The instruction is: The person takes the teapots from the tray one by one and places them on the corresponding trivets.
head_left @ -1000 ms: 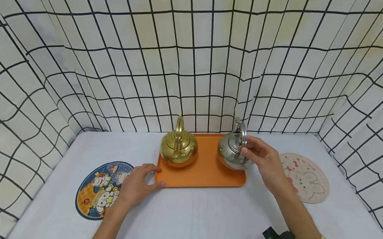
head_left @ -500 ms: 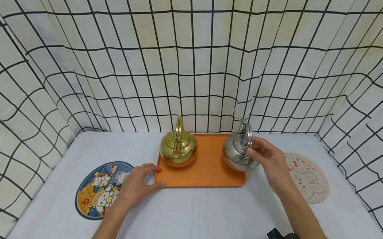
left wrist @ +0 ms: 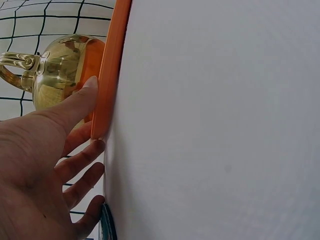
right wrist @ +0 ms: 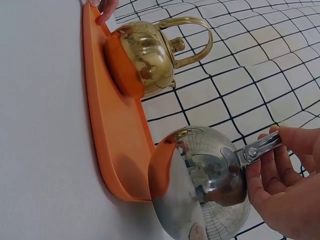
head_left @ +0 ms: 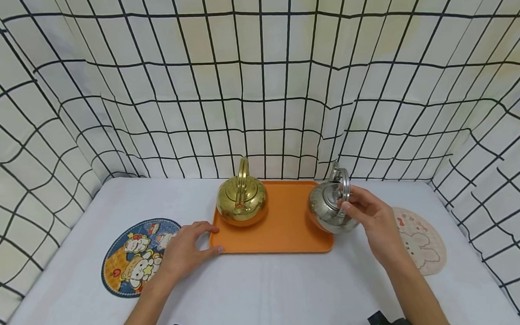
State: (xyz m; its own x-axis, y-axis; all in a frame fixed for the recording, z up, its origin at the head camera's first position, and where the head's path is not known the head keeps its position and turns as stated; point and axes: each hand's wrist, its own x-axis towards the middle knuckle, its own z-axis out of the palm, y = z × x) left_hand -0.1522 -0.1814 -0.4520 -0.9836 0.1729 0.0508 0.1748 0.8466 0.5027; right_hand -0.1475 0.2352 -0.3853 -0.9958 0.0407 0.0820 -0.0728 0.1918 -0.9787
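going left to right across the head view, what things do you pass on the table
blue cartoon mat → left hand → gold kettle → silver kettle → right hand → pink bunny mat

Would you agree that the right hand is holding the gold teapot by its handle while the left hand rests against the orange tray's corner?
Not quite: the right hand grips the silver teapot by its handle, as the head view shows. The gold teapot stands untouched on the orange tray. The left hand does rest against the tray's corner.
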